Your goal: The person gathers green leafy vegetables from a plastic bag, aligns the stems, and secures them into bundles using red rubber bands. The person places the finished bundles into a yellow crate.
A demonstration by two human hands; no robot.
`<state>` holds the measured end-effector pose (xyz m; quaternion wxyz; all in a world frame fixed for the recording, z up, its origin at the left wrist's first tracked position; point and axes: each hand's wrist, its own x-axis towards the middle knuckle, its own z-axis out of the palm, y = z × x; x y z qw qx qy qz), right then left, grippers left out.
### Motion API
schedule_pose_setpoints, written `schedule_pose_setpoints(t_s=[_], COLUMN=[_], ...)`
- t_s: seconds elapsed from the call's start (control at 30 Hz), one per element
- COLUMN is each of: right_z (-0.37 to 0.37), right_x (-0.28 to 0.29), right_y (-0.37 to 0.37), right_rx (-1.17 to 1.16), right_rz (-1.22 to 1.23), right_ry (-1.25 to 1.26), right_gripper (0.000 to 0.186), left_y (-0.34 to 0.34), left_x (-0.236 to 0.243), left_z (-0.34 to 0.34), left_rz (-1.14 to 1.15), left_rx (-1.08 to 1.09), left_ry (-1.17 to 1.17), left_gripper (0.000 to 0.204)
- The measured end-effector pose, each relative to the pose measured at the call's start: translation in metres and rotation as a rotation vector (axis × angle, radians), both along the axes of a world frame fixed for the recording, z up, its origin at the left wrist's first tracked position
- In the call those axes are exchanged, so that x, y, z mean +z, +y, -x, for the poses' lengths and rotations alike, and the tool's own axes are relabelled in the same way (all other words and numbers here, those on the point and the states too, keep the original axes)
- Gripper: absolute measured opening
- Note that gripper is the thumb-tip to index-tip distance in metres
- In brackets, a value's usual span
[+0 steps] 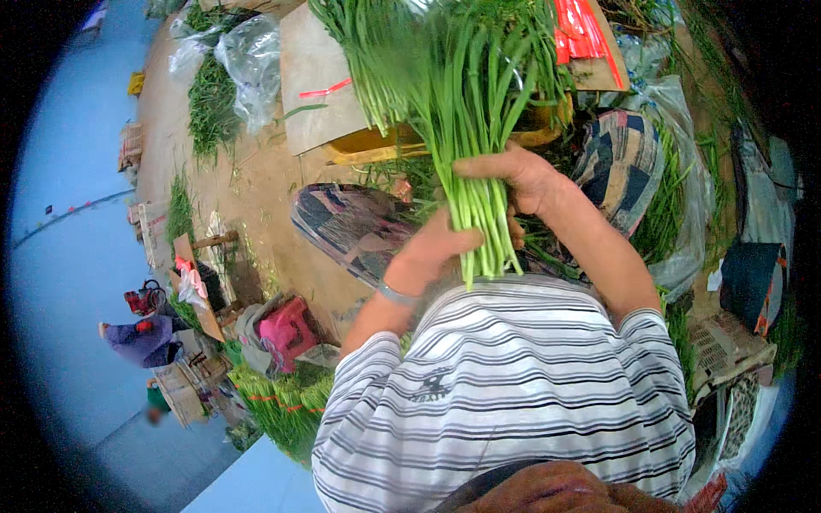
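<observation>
A bunch of garlic chives (479, 111), with pale stem ends toward me and green leaves pointing away, is held upright in front of my striped shirt. My left hand (436, 244) is closed round its lower stems from the left. Higher up, my right hand (526, 178) grips the same bunch from the right, its thumb across the stems. Behind it more loose chives (368, 51) lie on a board (316, 111) that rests over a yellow crate (368, 152). The fingers behind the stems are partly hidden.
Red tie strips (583, 34) lie at the board's right end, and one red strip (325, 88) at its left. Clear plastic (248, 73) and leaf scraps (209, 103) lie on the floor. A pink stool (286, 333) and tied bunches (286, 402) stand left; another person (141, 342) is farther off.
</observation>
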<state>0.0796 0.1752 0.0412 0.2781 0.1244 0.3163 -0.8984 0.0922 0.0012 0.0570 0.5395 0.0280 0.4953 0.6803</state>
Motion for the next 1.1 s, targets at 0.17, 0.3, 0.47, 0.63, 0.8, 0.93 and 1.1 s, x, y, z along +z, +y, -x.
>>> schedule_pose_setpoints(t_s=[0.17,0.3,0.47,0.63,0.8,0.93,1.1], right_z=[0.005,0.004,0.003,-0.037,-0.037,-0.037,-0.051], right_x=[0.012,0.019,0.017,0.006,-0.017,0.039,-0.049], right_y=[0.017,-0.008,-0.011,0.022,0.038,-0.005,-0.002], right_rx=[0.087,0.228,0.352,0.582,-0.192,-0.241,0.455], right_rz=[0.077,-0.023,-0.231,-0.594,-1.116,-1.416,-1.446], right_ry=[0.104,0.168,0.155,0.631,0.431,1.027,0.822], right_gripper=[0.037,0.042,0.049,0.034,0.027,0.075,0.064], left_y=[-0.024,0.013,0.005,-0.022,-0.051,-0.042,-0.055], left_x=[-0.011,0.009,-0.013,0.010,0.013,0.009,0.031], left_z=[0.023,0.050,0.081,0.096,0.098,0.088,0.093], left_rz=[-0.104,-0.530,-0.589,-0.904,-0.958,-0.943,-1.209], left_rx=[0.203,0.427,0.487,0.736,0.771,0.747,0.790], left_ry=[-0.025,0.031,0.064,-0.102,0.080,0.005,-0.051], left_gripper=[0.070,0.075,0.060,0.047,0.049,0.019,0.020])
